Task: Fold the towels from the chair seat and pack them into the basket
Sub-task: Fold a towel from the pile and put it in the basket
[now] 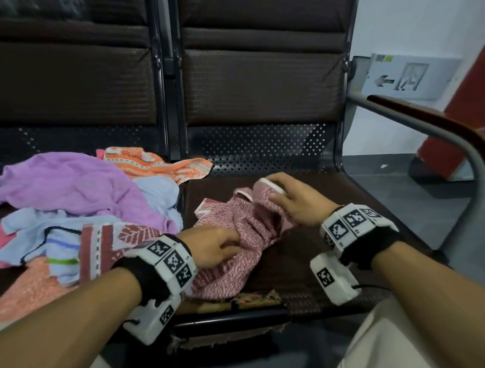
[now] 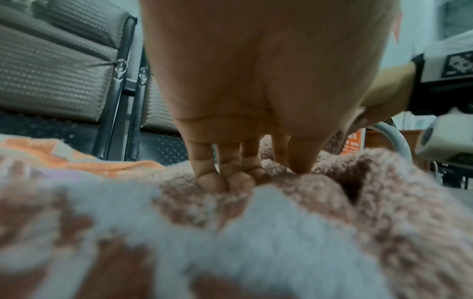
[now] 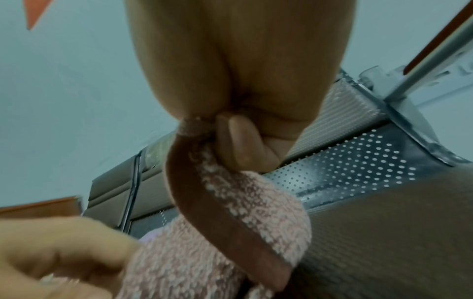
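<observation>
Right hand point(image 1: 291, 198) pinches pink towel point(image 1: 240, 242) edge; left hand point(image 1: 211, 246) grips.

We note a speckled pink-and-white towel point(image 1: 240, 242) lying crumpled and unfolded on the right chair seat point(image 1: 340, 210), one white-edged corner raised at its far side. On the left seat we record a loose heap: a purple towel point(image 1: 68, 184) on top, an orange-patterned towel point(image 1: 157, 165) behind it, light blue towels point(image 1: 43, 233) and a red leaf-patterned towel point(image 1: 109, 245) nearer us, all unfolded and overlapping.
</observation>
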A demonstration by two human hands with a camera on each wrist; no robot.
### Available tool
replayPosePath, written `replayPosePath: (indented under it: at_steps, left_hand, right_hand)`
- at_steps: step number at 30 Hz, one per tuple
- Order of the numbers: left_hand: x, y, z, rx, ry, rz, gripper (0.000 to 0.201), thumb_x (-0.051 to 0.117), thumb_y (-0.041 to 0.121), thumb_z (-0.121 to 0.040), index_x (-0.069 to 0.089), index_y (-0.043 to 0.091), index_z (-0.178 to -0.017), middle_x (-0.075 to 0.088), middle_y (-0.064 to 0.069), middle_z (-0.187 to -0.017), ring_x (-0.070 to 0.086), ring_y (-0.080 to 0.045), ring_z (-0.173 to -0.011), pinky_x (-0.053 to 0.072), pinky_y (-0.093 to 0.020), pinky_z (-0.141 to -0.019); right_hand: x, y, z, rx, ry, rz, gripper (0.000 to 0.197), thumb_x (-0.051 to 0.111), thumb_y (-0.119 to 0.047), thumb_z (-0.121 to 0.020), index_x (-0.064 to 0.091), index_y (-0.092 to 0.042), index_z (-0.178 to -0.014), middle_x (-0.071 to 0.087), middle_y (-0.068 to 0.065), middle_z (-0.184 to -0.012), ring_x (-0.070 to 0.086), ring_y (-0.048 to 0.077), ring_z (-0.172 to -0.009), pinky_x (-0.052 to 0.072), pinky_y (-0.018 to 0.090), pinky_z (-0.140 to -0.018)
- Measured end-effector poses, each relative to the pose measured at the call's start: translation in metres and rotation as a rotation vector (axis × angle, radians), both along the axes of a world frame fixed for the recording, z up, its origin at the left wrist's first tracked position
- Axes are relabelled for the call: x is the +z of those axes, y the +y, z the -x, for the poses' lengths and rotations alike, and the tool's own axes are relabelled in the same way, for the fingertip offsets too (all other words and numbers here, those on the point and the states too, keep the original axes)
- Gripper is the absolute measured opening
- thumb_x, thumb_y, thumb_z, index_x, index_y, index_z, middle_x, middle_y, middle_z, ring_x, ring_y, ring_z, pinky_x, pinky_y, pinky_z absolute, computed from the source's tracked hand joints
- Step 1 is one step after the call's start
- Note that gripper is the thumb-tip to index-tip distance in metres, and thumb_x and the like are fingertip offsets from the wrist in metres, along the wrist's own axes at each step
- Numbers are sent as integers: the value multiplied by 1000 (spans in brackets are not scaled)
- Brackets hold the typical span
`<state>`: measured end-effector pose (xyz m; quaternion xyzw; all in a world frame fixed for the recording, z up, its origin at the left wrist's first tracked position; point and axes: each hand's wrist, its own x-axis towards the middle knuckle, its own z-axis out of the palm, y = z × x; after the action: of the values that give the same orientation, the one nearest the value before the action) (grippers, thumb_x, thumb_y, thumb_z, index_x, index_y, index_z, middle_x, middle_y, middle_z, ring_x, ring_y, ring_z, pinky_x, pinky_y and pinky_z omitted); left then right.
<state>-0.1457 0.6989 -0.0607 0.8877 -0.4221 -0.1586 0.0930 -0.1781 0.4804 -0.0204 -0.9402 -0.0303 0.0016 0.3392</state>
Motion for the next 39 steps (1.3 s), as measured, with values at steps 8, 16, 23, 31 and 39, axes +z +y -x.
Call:
replayPosePath:
  at_steps: [8, 16, 23, 31, 39]
  left_hand:
    - [17, 29, -9, 302, -115, 110, 42, 42, 61, -88, 53, 23, -74, 58, 2, -73, 55, -16, -71, 49, -35, -69]
    - [51, 57, -25, 617, 76, 403, 19, 66, 15, -78, 50, 19, -68, 58, -1, -68, 54, -16, -56, 45, -26, -54]
    - [83, 62, -18, 602, 695, 1033, 36, 43, -19, -80, 60, 10, -93, 62, -12, -83, 57, -17, -64, 46, -33, -60]
    - [88, 44, -18, 772, 698, 1181, 40, 27, -13, -81, 61, 7, -83, 56, -7, -72, 48, -8, -46, 40, -17, -41]
    - [86, 43, -12, 634, 677, 1067, 20, 53, -2, -86, 64, 8, -100, 62, -2, -90, 59, -12, -76, 49, -22, -69]
  right_hand:
    - [-1, 26, -11, 220, -10, 92, 30, 57, -35, -93, 59, -32, -123, 60, -9, -125, 54, 8, -113, 40, 25, -95]
    - [-2, 48, -26, 289, 110, 297, 57, 77, -13, -73, 56, -28, -124, 56, -3, -127, 52, 14, -114, 41, 25, -95]
    - [21, 55, -33, 142, -242, -333, 38, 51, 12, -86, 70, -16, -102, 68, -5, -103, 60, 5, -103, 42, 12, -93]
    - [18, 81, -27, 58, -134, -378, 23, 50, -7, -96, 65, -10, -113, 64, -1, -111, 58, 6, -101, 43, 15, -87]
    - [10, 93, -22, 309, 36, -227, 32, 56, -19, -95, 60, -9, -125, 63, 3, -123, 58, 14, -114, 42, 37, -104]
